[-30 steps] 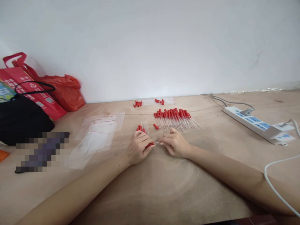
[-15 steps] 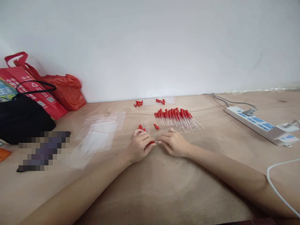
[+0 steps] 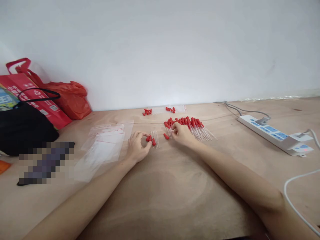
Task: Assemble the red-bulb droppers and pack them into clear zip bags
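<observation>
My left hand [image 3: 138,146] has its thumb and fingers apart around a few loose red rubber bulbs [image 3: 153,142] on the wooden table. Several clear tubes [image 3: 157,139] lie just right of those bulbs. My right hand [image 3: 182,134] is closed in a pinch at the left part of a row of droppers [image 3: 193,123] with red bulbs and thin clear stems; what its fingertips hold is too small to make out. One single red bulb [image 3: 166,136] lies between my two hands.
Clear zip bags [image 3: 106,141] lie spread on the left. Behind are more red bulbs [image 3: 147,112] and a bag [image 3: 180,109] by the wall. Red bags [image 3: 71,100] and a black bag [image 3: 27,128] stand far left; a power strip [image 3: 270,131] with cables lies right.
My hands have parted from the red bulb piece they held together. The left moved left and opened by the loose bulbs; the right moved up to the dropper row.
</observation>
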Tool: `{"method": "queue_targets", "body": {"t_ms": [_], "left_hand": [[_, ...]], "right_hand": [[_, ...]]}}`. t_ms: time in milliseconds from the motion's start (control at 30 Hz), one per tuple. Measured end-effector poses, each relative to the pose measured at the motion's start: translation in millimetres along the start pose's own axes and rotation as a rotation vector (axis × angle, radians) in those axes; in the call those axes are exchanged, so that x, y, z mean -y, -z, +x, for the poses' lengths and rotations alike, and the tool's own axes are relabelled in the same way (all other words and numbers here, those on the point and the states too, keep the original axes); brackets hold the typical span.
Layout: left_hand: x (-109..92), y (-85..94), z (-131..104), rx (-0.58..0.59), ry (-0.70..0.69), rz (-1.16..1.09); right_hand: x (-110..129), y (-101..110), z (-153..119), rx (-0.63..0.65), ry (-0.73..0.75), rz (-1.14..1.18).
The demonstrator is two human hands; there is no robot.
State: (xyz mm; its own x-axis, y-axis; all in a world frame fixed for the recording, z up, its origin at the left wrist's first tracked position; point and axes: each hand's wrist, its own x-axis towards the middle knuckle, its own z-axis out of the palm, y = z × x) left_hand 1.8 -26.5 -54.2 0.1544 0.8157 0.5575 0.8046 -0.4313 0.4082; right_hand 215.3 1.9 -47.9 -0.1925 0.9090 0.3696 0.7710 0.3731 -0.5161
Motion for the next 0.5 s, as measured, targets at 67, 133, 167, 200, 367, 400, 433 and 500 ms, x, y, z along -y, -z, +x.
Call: {"method": "queue_targets", "body": {"t_ms": [67, 133, 167, 200, 367, 400, 433, 500], "left_hand": [[-1, -0.8, 0, 0.027, -0.013, 0.022], [-2, -0.8, 1, 0.063, -0.047, 0.042], [-2, -0.8, 1, 0.082, -0.071, 0.053], [-2, -0.8, 1, 0.101, -0.099, 0.059], [2, -4.0, 2, 0.166, -0.202, 0.007], [3, -4.8, 2, 0.174, -0.208, -0.003], [3, -5.5, 2, 0.180, -0.211, -0.008], [4, -6.4, 2, 0.177, -0.212, -0.013]], "right_hand": [[3, -10, 9, 0.011, -0.036, -0.060], [6, -17, 15, 0.028, -0.060, -0.112], [8, -20, 18, 0.040, -0.063, -0.135], [9, -22, 19, 0.051, -0.063, -0.155], [17, -21, 17, 0.066, -0.052, -0.211], [20, -19, 14, 0.058, -0.054, -0.231], [22, -18, 12, 0.052, -0.057, -0.253], [27, -15, 8, 0.058, -0.061, -0.299]]}}
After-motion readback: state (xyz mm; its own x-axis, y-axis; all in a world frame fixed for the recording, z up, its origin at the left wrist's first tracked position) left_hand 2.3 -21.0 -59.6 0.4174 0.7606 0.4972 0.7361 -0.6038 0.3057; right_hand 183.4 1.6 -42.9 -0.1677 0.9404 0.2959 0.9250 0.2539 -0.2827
